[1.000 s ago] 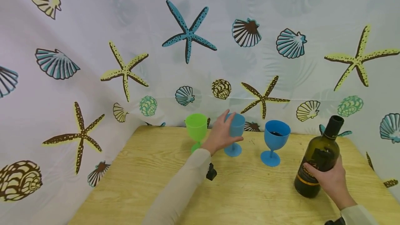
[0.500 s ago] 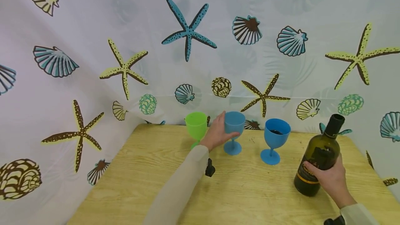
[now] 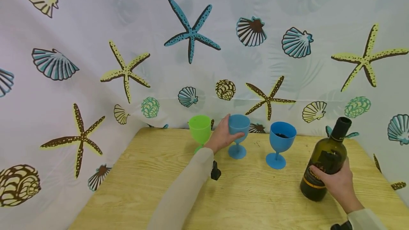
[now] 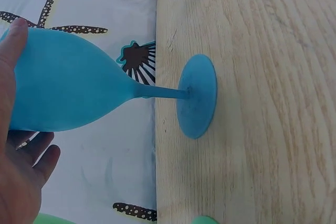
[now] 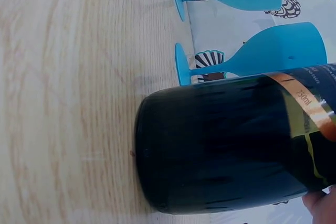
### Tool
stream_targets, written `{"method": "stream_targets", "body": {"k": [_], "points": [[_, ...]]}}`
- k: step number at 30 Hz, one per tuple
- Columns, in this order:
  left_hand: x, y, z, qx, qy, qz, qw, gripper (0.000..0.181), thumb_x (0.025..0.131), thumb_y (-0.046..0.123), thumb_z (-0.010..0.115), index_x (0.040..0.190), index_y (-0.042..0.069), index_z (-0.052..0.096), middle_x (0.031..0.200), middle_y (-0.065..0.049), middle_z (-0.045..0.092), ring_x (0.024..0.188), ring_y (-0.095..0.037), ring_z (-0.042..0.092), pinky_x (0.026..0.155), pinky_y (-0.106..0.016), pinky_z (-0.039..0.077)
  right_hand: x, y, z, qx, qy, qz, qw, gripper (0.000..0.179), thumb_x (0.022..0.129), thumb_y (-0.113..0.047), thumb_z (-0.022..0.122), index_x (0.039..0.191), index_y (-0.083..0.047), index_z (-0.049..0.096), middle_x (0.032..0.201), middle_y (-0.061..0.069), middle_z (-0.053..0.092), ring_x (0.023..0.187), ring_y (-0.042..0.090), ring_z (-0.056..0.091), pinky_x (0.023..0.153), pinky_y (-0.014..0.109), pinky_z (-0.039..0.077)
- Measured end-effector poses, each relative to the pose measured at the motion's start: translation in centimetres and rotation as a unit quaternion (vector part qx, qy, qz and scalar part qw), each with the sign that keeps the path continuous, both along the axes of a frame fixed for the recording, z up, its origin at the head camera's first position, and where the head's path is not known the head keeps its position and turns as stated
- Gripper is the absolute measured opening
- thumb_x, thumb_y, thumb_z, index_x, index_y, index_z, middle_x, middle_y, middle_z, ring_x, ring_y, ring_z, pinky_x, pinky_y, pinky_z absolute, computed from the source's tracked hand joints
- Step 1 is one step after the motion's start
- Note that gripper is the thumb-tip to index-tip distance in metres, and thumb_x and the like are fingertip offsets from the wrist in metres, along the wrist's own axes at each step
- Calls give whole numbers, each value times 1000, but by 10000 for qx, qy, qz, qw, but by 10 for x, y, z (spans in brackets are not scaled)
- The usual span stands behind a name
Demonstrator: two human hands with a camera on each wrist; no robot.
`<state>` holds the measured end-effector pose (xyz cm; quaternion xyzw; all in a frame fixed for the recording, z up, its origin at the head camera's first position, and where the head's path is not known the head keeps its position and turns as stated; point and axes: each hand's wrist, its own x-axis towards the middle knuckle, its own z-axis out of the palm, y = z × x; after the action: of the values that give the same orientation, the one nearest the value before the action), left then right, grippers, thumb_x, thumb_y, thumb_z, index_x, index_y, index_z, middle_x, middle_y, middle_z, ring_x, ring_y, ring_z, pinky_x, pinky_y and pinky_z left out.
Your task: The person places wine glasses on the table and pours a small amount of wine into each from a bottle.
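left hand (image 3: 222, 136): now grips middle goblet (image 3: 238, 125), spread wide earlier | right hand (image 3: 338, 184): grips bottle (image 3: 325, 159), unchanged

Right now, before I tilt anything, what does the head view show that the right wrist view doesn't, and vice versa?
Only the head view: the green goblet, dark liquid in the ungripped blue goblet, and the wine bottle's mouth.

Only the right wrist view: a readable "750ml" on the bottle's orange band.

Both: the bottle, gripped by the right hand; both blue goblets, one gripped by the left hand, barely visible from the wrist; the wooden tabletop.
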<state>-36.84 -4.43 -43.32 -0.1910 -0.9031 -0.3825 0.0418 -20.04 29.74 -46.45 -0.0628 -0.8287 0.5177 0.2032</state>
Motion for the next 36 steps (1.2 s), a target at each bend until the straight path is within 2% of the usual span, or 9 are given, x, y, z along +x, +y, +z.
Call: {"method": "stream_targets", "body": {"k": [4, 8, 15, 25, 27, 31, 33, 36], "points": [[0, 0, 0, 345, -195, 2, 9992, 100, 81, 55, 67, 152, 8, 14, 146, -16, 35, 128, -33, 41, 99, -48, 39, -1, -1, 0, -10, -31, -23, 10000, 94, 80, -23, 78, 148, -8, 15, 136, 22, 39, 115, 39, 43, 91, 56, 40], [1, -1, -2, 542, -194, 1, 9983, 97, 82, 52, 68, 151, 7, 17, 145, -16, 35, 127, -33, 42, 98, -47, 40, -2, 0, -1, -43, -47, -12, 10000, 94, 80, -22, 78, 148, -7, 14, 136, 22, 39, 115, 38, 43, 92, 56, 40], [9, -2, -2, 538, -235, -10, 9983, 94, 82, 52, 69, 151, 10, 19, 145, -14, 35, 128, -32, 41, 99, -47, 40, -2, 1, -1, -31, -74, 2, 10000, 95, 81, -22, 77, 148, -5, 12, 137, 22, 38, 116, 40, 43, 92, 56, 39], [21, -2, -5, 696, -456, -252, 9962, 96, 81, 49, 70, 151, 12, 18, 146, -13, 35, 130, -30, 39, 100, -47, 39, -1, 0, -1, 56, -34, -20, 10000, 95, 81, -23, 77, 149, -10, 13, 137, 21, 37, 114, 36, 42, 91, 55, 40], [25, -2, -6, 701, -432, -295, 9962, 95, 81, 48, 70, 151, 13, 18, 146, -13, 36, 130, -30, 40, 100, -46, 39, -2, 1, -2, 63, -46, -23, 10000, 95, 81, -22, 77, 149, -10, 13, 136, 20, 37, 112, 29, 44, 90, 54, 40], [31, -3, -8, 638, -346, -359, 9967, 91, 83, 48, 68, 151, 13, 19, 146, -12, 36, 130, -29, 39, 101, -46, 38, -3, 2, -4, 149, -112, -75, 9998, 95, 81, -21, 77, 149, -10, 13, 135, 17, 38, 104, 6, 43, 88, 48, 42], [34, -4, -8, 606, -315, -376, 9970, 90, 84, 49, 67, 151, 13, 19, 146, -12, 36, 131, -28, 39, 101, -46, 38, -3, 2, -3, 149, -112, -72, 9998, 94, 81, -22, 77, 149, -10, 13, 135, 17, 38, 102, 3, 42, 88, 49, 42], [39, -4, -9, 643, -305, -413, 9966, 89, 85, 50, 66, 151, 13, 19, 147, -12, 35, 131, -28, 39, 100, -46, 38, -2, 1, -2, 63, -77, -15, 9999, 95, 82, -23, 77, 149, -10, 12, 136, 20, 38, 108, 18, 45, 90, 54, 41]]}}
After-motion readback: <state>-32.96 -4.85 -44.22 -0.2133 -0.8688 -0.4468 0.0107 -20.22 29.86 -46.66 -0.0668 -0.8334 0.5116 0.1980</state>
